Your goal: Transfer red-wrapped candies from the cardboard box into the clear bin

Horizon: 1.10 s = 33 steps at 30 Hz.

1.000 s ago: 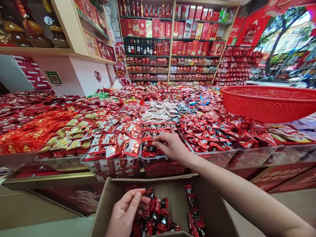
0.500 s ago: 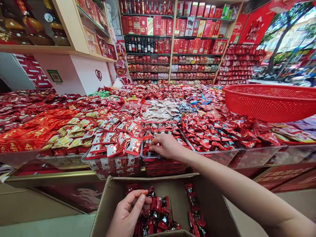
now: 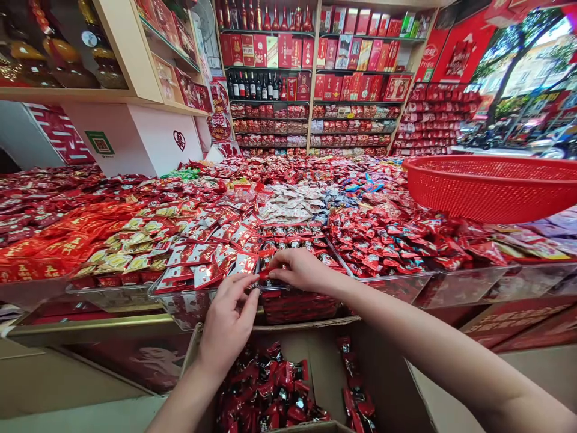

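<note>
My right hand [image 3: 300,269] reaches over the front of a clear plastic tray [image 3: 288,290]. Its thumb and fingers are pinched on a small red wrapped candy [image 3: 264,275], mostly hidden by the fingertips. From the left, my left hand [image 3: 232,313] meets it at the tray's front left corner, index fingertip by the candy and thumb held apart below. Inside the tray, similar red and black wrapped candies [image 3: 295,231] lie in rows. Below both hands stands an open cardboard box [image 3: 387,367] with loose red wrapped candies [image 3: 274,391] in it.
Heaps of packaged sweets spread across the counter, including red and white packets [image 3: 198,255] to the left and red ones [image 3: 374,240] to the right. A red mesh basket [image 3: 491,189] rests at the right. Shelves with bottles and boxes [image 3: 283,51] line the back.
My left hand has risen forward out of the box to the tray's front edge, beside my right hand. My right hand has barely moved; red wrapping now shows between the fingertips.
</note>
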Motion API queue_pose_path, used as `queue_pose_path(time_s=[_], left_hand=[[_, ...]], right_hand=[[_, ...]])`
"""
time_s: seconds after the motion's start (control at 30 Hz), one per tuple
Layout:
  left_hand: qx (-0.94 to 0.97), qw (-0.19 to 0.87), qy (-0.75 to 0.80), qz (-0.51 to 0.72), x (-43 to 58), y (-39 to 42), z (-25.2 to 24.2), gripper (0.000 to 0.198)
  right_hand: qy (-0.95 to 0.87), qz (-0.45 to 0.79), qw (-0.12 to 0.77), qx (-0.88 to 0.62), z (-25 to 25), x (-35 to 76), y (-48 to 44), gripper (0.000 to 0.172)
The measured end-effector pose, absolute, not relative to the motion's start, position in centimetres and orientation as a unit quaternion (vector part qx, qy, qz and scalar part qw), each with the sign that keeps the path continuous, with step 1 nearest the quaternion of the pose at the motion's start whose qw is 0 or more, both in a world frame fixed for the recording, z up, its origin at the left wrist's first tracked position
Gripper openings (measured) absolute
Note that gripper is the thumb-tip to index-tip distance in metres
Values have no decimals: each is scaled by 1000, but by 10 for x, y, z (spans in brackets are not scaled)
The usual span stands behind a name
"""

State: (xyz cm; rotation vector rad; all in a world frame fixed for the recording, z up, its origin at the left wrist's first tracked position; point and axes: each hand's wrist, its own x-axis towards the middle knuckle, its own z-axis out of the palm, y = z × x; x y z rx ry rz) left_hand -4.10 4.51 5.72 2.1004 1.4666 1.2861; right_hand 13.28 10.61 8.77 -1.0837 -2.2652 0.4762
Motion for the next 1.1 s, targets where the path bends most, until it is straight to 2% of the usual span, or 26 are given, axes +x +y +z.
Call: queue_pose_path(time_s=[0.17, 0.37, 0.43, 0.53, 0.67, 0.73, 0.83, 0.97, 1.03, 1.1], left_hand=[[754, 84, 493, 426, -34, 62, 58, 27], [753, 52, 480, 446, -36, 48, 53, 26], [751, 42, 473, 460, -41, 36, 48, 26], [752, 32, 465, 467, -49, 21, 37, 26], [764, -33, 448, 463, -52, 27, 37, 27], [778, -74, 433, 450, -48, 38, 46, 27], [795, -100, 417, 429, -41, 56, 65, 25], [805, -103, 397, 428, -33, 63, 85, 23], [797, -95, 389, 452, -30, 59, 87, 22], [787, -71, 383, 479, -31, 51, 82, 23]], right_hand=[[-837, 142, 334, -410, 91, 143, 101, 17], [-835, 141, 353, -398, 104, 156, 63, 10], [-859, 218, 292, -360, 98, 158, 43, 12], [-894, 321, 123, -289, 61, 153, 22, 14], [-865, 298, -55, -400, -34, 133, 24, 8], [-828, 277, -71, -483, -82, 122, 30, 14], [-789, 260, -37, -556, -134, 113, 30, 33], [-777, 265, -121, -558, -168, 111, 22, 67], [-777, 279, -138, -548, -175, 112, 20, 64], [-784, 290, -128, -534, -175, 113, 23, 48]])
